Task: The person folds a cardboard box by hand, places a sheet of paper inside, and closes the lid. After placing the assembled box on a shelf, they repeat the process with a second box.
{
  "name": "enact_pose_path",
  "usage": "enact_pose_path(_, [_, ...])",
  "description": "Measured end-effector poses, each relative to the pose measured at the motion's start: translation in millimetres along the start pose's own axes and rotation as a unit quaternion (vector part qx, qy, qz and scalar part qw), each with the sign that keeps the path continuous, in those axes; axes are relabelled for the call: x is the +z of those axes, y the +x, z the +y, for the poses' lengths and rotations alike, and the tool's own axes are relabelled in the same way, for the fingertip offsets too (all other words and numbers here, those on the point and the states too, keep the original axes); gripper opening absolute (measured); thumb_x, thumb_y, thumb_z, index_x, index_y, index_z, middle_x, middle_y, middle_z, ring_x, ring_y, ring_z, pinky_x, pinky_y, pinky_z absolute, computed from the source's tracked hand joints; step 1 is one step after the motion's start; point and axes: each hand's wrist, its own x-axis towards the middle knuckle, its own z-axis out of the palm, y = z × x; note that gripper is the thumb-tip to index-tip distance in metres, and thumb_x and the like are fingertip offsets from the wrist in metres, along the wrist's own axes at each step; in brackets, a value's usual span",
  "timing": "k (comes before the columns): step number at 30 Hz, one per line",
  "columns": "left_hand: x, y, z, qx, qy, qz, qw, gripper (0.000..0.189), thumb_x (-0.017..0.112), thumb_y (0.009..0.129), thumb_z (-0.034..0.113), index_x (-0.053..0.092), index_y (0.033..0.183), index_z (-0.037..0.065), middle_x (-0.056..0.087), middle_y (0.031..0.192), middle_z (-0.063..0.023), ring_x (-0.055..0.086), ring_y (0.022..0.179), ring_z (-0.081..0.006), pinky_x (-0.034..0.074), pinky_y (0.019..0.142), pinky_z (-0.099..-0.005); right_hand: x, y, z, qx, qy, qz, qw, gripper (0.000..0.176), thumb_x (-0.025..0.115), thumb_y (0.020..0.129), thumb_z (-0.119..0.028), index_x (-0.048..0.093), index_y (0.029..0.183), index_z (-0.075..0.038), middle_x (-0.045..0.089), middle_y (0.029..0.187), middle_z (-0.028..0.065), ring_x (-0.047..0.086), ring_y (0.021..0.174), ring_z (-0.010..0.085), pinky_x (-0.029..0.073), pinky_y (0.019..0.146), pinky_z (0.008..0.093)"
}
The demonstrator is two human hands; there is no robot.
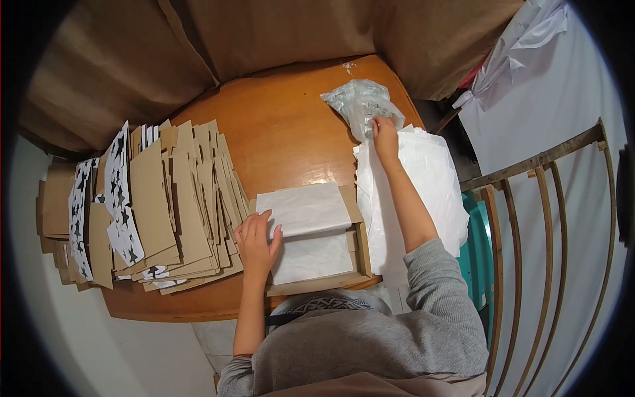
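An open cardboard box (pixel 362 249), lined with white tissue paper (pixel 303 206), lies in front of my body. One sheet covers its far part and more paper shows inside. My left hand (pixel 256 239) rests at the box's left side, fingers bent and thumb apart, touching the paper's edge. Farther off to the right, my right hand (pixel 385 135) is at a clear plastic bag (pixel 360 102), its fingers closed on the near side of it. Whatever small contents the bag has are hard to make out. Under my right forearm lies a stack of white paper sheets (pixel 423 192).
Stacks of folded cardboard (pixel 198 198), some with black-star patterns (pixel 119 182), fill the left of the wooden table (pixel 284 126). A brown curtain (pixel 291 33) hangs behind. On the right stand a wooden slatted rack (pixel 546 205) and a teal container (pixel 475 248).
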Motion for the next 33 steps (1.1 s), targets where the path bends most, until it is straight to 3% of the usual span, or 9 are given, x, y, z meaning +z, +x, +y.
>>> enact_pose_path(2, [-1.0, -0.5, 1.8, -0.002, 0.001, 0.001, 1.0, 0.035, 0.067, 0.081, 0.022, 0.06, 0.112, 0.007, 0.061, 0.101, -0.0107, 0.054, 0.107, -0.0264, 0.035, 0.092, -0.0406, -19.4, -3.6, -13.4, -0.008, 0.015, 0.045, 0.999, 0.014, 0.055, 0.09, -0.013, 0.061, 0.093, -0.002, 0.062, 0.092, 0.0174, 0.061, 0.08, 0.0358, 0.049, 0.07, 0.041])
enact_pose_path(6, [-8.7, -3.3, 3.2, -0.005, -0.015, 0.004, 1.0, 0.033, 0.065, 0.082, 0.021, 0.059, 0.112, 0.007, 0.061, 0.102, -0.0109, 0.053, 0.106, -0.0268, 0.035, 0.092, -0.0401, -76.0, -39.4, -76.0, 0.143, 0.26, 0.038, 0.954, 0.018, 0.056, 0.092, -0.016, 0.062, 0.097, 0.0, 0.065, 0.078, 0.0118, 0.063, 0.067, 0.0182, 0.049, 0.061, 0.0305])
enact_pose_path(8, [-14.6, -8.5, 2.0, -0.016, -0.019, -0.001, 1.0, 0.033, 0.065, 0.083, 0.02, 0.059, 0.112, 0.007, 0.06, 0.103, -0.011, 0.053, 0.106, -0.027, 0.035, 0.092, -0.0399, -100.2, -70.4, -98.9, 0.161, 0.263, -0.116, 0.944, 0.021, 0.058, 0.092, -0.019, 0.063, 0.099, 0.0, 0.065, 0.077, 0.0083, 0.062, 0.068, 0.0134, 0.048, 0.062, 0.0273])
enact_pose_path(12, [-22.7, -18.9, -0.6, -0.044, -0.031, 0.003, 0.999, 0.031, 0.061, 0.086, 0.021, 0.058, 0.113, 0.007, 0.06, 0.104, -0.0117, 0.053, 0.106, -0.0274, 0.035, 0.092, -0.0395, -125.4, -127.2, -133.0, 0.017, 0.3, -0.362, 0.882, 0.024, 0.062, 0.088, -0.019, 0.064, 0.105, -0.002, 0.066, 0.079, 0.0105, 0.061, 0.067, 0.0167, 0.049, 0.066, 0.0287])
enact_pose_path(16, [-31.5, -24.0, -4.3, -0.11, -0.051, -0.005, 0.993, 0.03, 0.055, 0.09, 0.02, 0.056, 0.114, 0.003, 0.06, 0.108, -0.0154, 0.053, 0.105, -0.0318, 0.038, 0.091, -0.0404, -118.8, -147.3, -130.5, 0.028, 0.262, -0.306, 0.915, 0.024, 0.062, 0.087, -0.016, 0.063, 0.107, -0.002, 0.067, 0.085, 0.0128, 0.062, 0.07, 0.0203, 0.05, 0.068, 0.0304])
enact_pose_path(18, [-32.1, -24.7, -10.1, -0.17, -0.092, 0.011, 0.981, 0.03, 0.053, 0.092, 0.019, 0.055, 0.114, -0.001, 0.058, 0.11, -0.0196, 0.053, 0.104, -0.0361, 0.04, 0.09, -0.042, -104.8, -147.7, -112.1, 0.072, 0.209, -0.163, 0.962, 0.029, 0.06, 0.087, -0.018, 0.061, 0.11, 0.0, 0.068, 0.092, 0.0164, 0.065, 0.078, 0.0269, 0.051, 0.073, 0.034])
enact_pose_path(21, [-32.5, -20.6, -19.7, -0.209, -0.104, -0.022, 0.972, 0.033, 0.051, 0.093, 0.019, 0.051, 0.116, -0.004, 0.056, 0.11, -0.0254, 0.055, 0.1, -0.0387, 0.043, 0.088, -0.0429, -94.8, -143.3, -99.3, 0.192, 0.07, -0.268, 0.941, 0.036, 0.06, 0.086, -0.021, 0.059, 0.114, 0.002, 0.067, 0.095, 0.0198, 0.066, 0.087, 0.0324, 0.051, 0.078, 0.0375])
enact_pose_path(25, [-17.3, -18.2, -41.3, -0.262, -0.138, -0.09, 0.951, 0.036, 0.052, 0.092, 0.019, 0.047, 0.12, -0.003, 0.056, 0.109, -0.0277, 0.058, 0.096, -0.0383, 0.046, 0.084, -0.0414, -70.9, -150.1, -87.2, 0.219, 0.055, -0.311, 0.923, 0.044, 0.061, 0.085, -0.025, 0.055, 0.119, 0.004, 0.067, 0.096, 0.0209, 0.065, 0.091, 0.036, 0.05, 0.08, 0.0396])
enact_pose_path(33, [-12.1, -11.4, -47.8, -0.347, -0.26, -0.071, 0.898, 0.039, 0.055, 0.09, 0.013, 0.044, 0.125, 0.002, 0.061, 0.108, -0.0198, 0.062, 0.093, -0.0255, 0.049, 0.08, -0.0337, -57.6, -150.7, -73.3, 0.252, 0.354, -0.205, 0.877, 0.053, 0.065, 0.083, -0.009, 0.047, 0.132, 0.001, 0.066, 0.088, 0.0066, 0.061, 0.08, 0.0123, 0.048, 0.075, 0.0253])
